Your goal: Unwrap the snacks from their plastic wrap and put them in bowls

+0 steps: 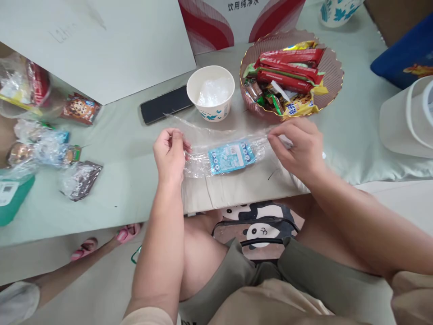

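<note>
Close to the table's front edge, a sheet of clear plastic film (199,164) is stretched between my hands. A blue printed packet (232,156) lies on the film, about midway between them. My left hand (172,153) is closed on the film's left side, fingers curled. At the right side, my right hand (297,146) pinches the film between thumb and fingers. Just behind stands a paper cup (213,104) with a leaf print, crumpled clear plastic inside it. A pink scalloped bowl (248,97) of wrapped snacks sits beyond my right hand.
A black phone (165,106) lies partly behind the cup. Wrapped snacks (81,108) and small film-wrapped bundles (54,146) are at the left. Large boxes (135,40) stand at the back, a white bucket (402,122) at the right. Another person's legs (84,266) show below the table.
</note>
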Motion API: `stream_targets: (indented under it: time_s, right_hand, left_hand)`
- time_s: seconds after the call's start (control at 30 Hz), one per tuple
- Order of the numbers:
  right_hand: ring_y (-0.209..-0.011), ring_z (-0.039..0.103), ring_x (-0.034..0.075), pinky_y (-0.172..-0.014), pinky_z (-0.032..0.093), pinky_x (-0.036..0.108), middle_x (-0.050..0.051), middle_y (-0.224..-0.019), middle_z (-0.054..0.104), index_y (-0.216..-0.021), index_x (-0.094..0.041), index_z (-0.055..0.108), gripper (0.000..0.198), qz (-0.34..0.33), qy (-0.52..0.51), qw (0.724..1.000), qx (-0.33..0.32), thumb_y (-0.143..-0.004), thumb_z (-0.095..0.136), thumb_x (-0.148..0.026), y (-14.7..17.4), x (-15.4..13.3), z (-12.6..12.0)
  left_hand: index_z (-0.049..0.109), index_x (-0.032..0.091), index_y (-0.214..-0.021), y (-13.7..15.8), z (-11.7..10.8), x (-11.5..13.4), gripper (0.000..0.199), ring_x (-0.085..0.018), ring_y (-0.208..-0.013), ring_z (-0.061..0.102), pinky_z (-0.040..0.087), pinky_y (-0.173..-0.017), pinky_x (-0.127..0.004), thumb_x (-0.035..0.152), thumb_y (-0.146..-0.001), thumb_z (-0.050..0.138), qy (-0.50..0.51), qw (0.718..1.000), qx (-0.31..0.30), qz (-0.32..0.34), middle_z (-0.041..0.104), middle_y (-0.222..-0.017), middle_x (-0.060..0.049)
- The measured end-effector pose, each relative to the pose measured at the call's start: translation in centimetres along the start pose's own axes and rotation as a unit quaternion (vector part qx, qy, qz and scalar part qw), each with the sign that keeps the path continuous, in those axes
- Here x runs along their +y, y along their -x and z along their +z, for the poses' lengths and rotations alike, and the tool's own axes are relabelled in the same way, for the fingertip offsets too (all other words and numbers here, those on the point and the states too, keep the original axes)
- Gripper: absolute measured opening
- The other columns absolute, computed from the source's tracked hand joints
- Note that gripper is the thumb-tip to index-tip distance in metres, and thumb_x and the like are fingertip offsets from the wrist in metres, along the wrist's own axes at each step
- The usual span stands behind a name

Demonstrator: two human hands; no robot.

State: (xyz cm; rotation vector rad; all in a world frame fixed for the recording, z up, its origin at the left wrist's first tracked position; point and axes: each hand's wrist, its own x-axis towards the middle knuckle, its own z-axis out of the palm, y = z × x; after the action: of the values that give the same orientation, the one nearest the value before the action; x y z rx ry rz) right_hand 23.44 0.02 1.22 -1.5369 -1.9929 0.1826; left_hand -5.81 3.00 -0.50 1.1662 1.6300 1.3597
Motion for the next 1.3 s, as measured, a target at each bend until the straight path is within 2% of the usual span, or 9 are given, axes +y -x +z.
stream_targets:
  time_s: [0.2,0.33,0.47,0.6,0.77,0.83,0.93,1.07,1.3]
  right_hand:
    - [-0.098,0.064,0.030,-0.090,0.051,0.049,0.013,-0.093,0.065,-0.102,-0.024,0.070,0.031,-0.010,0.019,0.984,0.174,-0.105,0.041,-0.034,-2.6,-4.4,-1.2]
    - [-0.099,0.066,0.028,-0.090,0.053,0.045,0.012,-0.100,0.071,-0.110,-0.024,0.070,0.027,-0.139,-0.020,0.988,-0.058,-0.102,0.045,-0.026,-1.4,-6.0,1.0]
    - [-0.119,0.064,0.036,-0.100,0.050,0.052,0.017,-0.127,0.071,-0.134,-0.017,0.063,0.041,-0.135,0.019,0.966,-0.220,-0.097,0.057,-0.032,-0.5,-5.4,2.9]
    - [-0.117,0.064,0.037,-0.097,0.051,0.051,0.018,-0.128,0.068,-0.142,-0.018,0.058,0.057,-0.114,0.064,0.956,-0.262,-0.089,0.068,-0.038,0.0,-5.4,2.2]
    - [-0.126,0.061,0.038,-0.106,0.050,0.051,0.019,-0.145,0.059,-0.133,-0.017,0.064,0.056,-0.089,0.033,0.946,-0.309,-0.086,0.073,-0.045,-0.2,-6.1,1.7]
    - [-0.132,0.058,0.037,-0.111,0.047,0.051,0.020,-0.147,0.059,-0.128,-0.016,0.067,0.048,-0.088,-0.004,0.944,-0.317,-0.095,0.063,-0.050,-0.7,-6.0,1.8]
    - [-0.139,0.056,0.030,-0.115,0.044,0.045,0.019,-0.144,0.062,-0.114,-0.016,0.072,0.043,-0.070,-0.058,0.941,-0.326,-0.108,0.035,-0.037,-1.7,-5.6,1.8]
    - [-0.131,0.062,0.031,-0.111,0.047,0.044,0.017,-0.144,0.062,-0.117,-0.016,0.072,0.028,-0.062,-0.066,0.931,-0.354,-0.097,0.053,-0.024,-2.4,-4.9,1.8]
    - [-0.126,0.061,0.035,-0.104,0.053,0.047,0.017,-0.142,0.057,-0.148,-0.019,0.054,0.073,-0.047,-0.045,0.935,-0.349,-0.080,0.075,-0.032,-1.0,-5.4,1.5]
  left_hand:
    - [0.051,0.023,-0.079,-0.8,0.2,-0.2,0.024,-0.008,-0.044,0.049,0.029,-0.039,-0.021,0.034,-0.098,0.059,-0.008,0.996,0.068,-0.062,0.052,-0.056,0.005]
    - [0.051,0.022,-0.078,-0.6,0.2,-0.4,0.021,-0.008,-0.042,0.048,0.028,-0.040,-0.021,0.027,-0.097,0.058,-0.008,0.996,0.053,-0.074,0.053,-0.055,0.006]
    - [0.053,0.022,-0.080,-0.2,0.0,-0.9,0.018,-0.009,-0.043,0.047,0.034,-0.045,-0.023,0.026,-0.097,0.059,-0.025,0.999,0.018,-0.019,0.056,-0.058,0.005]
    - [0.052,0.023,-0.081,-0.1,-0.1,-0.4,0.019,-0.008,-0.040,0.044,0.031,-0.042,-0.023,0.022,-0.100,0.053,-0.013,0.997,0.052,-0.056,0.053,-0.057,0.006]
    - [0.051,0.023,-0.081,-0.4,0.1,0.7,0.017,-0.008,-0.038,0.043,0.025,-0.039,-0.022,0.019,-0.098,0.052,0.003,0.993,0.077,-0.089,0.050,-0.055,0.007]
    - [0.052,0.022,-0.081,-0.6,0.2,0.8,0.016,-0.007,-0.039,0.043,0.024,-0.038,-0.023,0.020,-0.097,0.055,0.008,0.993,0.080,-0.089,0.050,-0.055,0.007]
    - [0.052,0.021,-0.080,-0.8,0.5,0.8,0.017,-0.007,-0.039,0.043,0.023,-0.039,-0.023,0.022,-0.097,0.058,0.014,0.992,0.088,-0.092,0.049,-0.054,0.007]
    - [0.050,0.021,-0.079,-0.7,0.9,0.9,0.023,-0.007,-0.040,0.041,0.021,-0.040,-0.024,0.027,-0.100,0.057,0.022,0.992,0.090,-0.089,0.048,-0.055,0.007]
    - [0.050,0.020,-0.078,-0.6,1.1,1.0,0.027,-0.006,-0.039,0.040,0.021,-0.040,-0.023,0.022,-0.104,0.052,0.028,0.990,0.095,-0.101,0.050,-0.055,0.006]
